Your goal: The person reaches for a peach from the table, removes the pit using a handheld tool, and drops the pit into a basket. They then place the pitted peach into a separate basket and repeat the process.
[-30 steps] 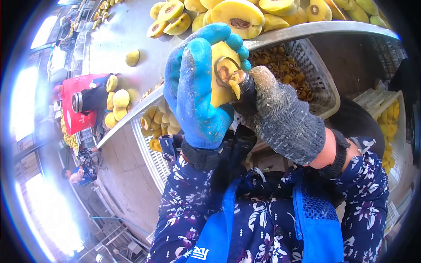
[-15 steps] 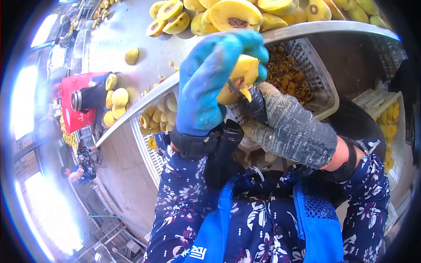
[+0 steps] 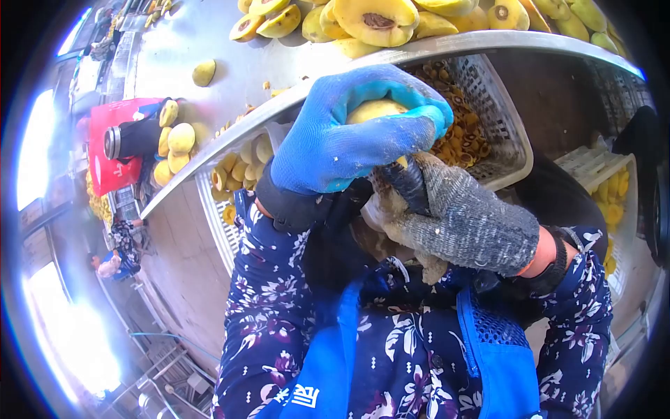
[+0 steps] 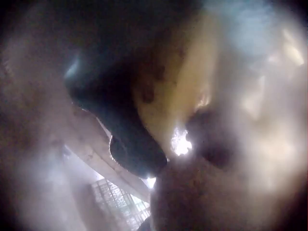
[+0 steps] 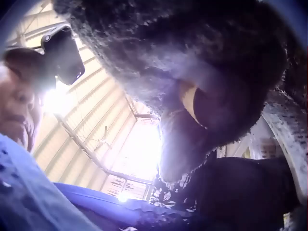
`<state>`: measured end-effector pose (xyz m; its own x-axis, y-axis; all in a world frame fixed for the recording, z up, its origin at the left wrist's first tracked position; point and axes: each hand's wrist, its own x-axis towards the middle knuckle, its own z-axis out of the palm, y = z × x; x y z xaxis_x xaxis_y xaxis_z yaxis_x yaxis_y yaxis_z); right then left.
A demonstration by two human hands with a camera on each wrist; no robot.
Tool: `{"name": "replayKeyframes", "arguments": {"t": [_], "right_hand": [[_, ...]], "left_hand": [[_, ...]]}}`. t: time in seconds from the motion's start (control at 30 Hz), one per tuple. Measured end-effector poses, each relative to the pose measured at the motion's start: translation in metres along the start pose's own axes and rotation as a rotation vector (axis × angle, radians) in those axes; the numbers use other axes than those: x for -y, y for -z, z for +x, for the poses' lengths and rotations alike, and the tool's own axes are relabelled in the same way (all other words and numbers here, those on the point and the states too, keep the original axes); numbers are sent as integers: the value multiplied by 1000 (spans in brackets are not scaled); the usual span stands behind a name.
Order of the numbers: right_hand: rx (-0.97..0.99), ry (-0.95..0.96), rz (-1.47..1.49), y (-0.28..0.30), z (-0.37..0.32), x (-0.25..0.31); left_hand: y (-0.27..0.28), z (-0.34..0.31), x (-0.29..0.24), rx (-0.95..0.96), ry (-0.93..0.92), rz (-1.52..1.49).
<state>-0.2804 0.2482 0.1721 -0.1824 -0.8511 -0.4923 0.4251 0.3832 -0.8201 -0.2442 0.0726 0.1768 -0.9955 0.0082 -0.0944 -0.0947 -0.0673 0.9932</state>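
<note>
In the head view the left hand (image 3: 359, 129), in a blue glove, curls round a yellow fruit half (image 3: 377, 110), its fingers covering most of it. Close below, the right hand (image 3: 467, 220), in a grey knitted glove, grips a black-wrapped tool handle (image 3: 406, 185). The handle's upper end meets the underside of the left hand, where a bit of yellow flesh shows; the tool's blade is hidden. A blurred yellow fruit surface (image 4: 168, 86) fills part of the left wrist view. Dark and close in the right wrist view is the right glove (image 5: 144, 53).
Cut yellow fruit (image 3: 377, 21) lies on the metal table (image 3: 241, 49), whose raised rim (image 3: 481, 47) curves past the hands. Below it stand a white crate (image 3: 513, 126) of small cut pieces and another crate (image 3: 222, 230) of fruit. Another person (image 3: 115, 262) is at the far left.
The left hand has moved right and down and turned, so its fingers now cover the fruit's cut face and the curved blade. The right hand has shifted slightly right and down.
</note>
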Motion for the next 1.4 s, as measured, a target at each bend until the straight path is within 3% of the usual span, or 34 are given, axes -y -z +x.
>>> {"name": "replayKeyframes", "arguments": {"t": [0.1, 0.17, 0.2, 0.27, 0.33, 0.43, 0.5, 0.57, 0.63, 0.7, 0.73, 0.77, 0.83, 0.87, 0.9, 0.97, 1.0, 1.03, 1.1, 1.13, 1.17, 1.23, 1.27, 1.37, 1.4], "right_hand": [[74, 12, 84, 3, -6, 5], [197, -287, 177, 9, -15, 22], [232, -305, 160, 10, -17, 26], [298, -267, 231, 13, -18, 22], [415, -281, 446, 16, -21, 22], [495, -247, 514, 18, -19, 24], [494, -208, 525, 15, -18, 21], [396, -131, 453, 14, -16, 22], [370, -81, 272, 15, -11, 19], [112, 14, 148, 5, -9, 15], [-20, 155, -113, 2, -7, 14], [-21, 159, -119, 1, -2, 5], [-387, 584, -566, -2, 6, -7], [-403, 470, -608, -1, 2, -7], [-404, 473, -611, 2, 3, -7], [-474, 474, -960, 11, 3, -13], [-580, 694, -1146, 15, 5, -17], [-580, 703, -1154, 19, 3, -18], [-728, 664, -1300, 21, -2, -10], [-707, 561, -1332, 21, -4, -5], [-709, 573, -1336, 21, -2, -4], [-459, 211, -1474, 21, 3, -14], [-446, 239, -1508, 30, 9, -36], [-462, 106, -1602, 39, 11, -38], [-493, 117, -1551, 43, 14, -38]], "left_hand": [[-2, -1, -3, 76, 15, 36], [-3, -2, -3, 102, 19, 17], [-4, -2, -2, 127, -35, -30], [-8, -3, 2, 158, -169, -119], [-13, -3, 4, 128, -208, -228], [-19, -5, -1, 68, -276, -319], [-19, -6, -8, -3, -110, -343], [-19, -3, -5, -21, -164, -281], [-15, 0, -2, -50, -104, -365], [-18, -1, -4, -100, -84, -378], [-19, 0, -3, -163, -55, -366], [-19, 2, -2, -226, -26, -355], [-17, 4, 2, -210, -33, -343], [-17, 5, 2, -225, -27, -341], [-16, 5, 3, -242, -17, -339], [-15, 5, 7, -239, -33, -345], [-14, 5, 8, -237, -44, -352], [-13, 4, 6, -240, -56, -350], [-6, -2, -1, -305, 34, -126], [5, -10, -3, -302, -2, -49], [11, -24, -12, -411, 81, -47], [38, -54, -25, -547, 110, 301], [66, -74, -29, -399, -37, 859], [106, -110, -35, -436, 402, 1464], [107, -109, -40, -426, 398, 1556]]}}
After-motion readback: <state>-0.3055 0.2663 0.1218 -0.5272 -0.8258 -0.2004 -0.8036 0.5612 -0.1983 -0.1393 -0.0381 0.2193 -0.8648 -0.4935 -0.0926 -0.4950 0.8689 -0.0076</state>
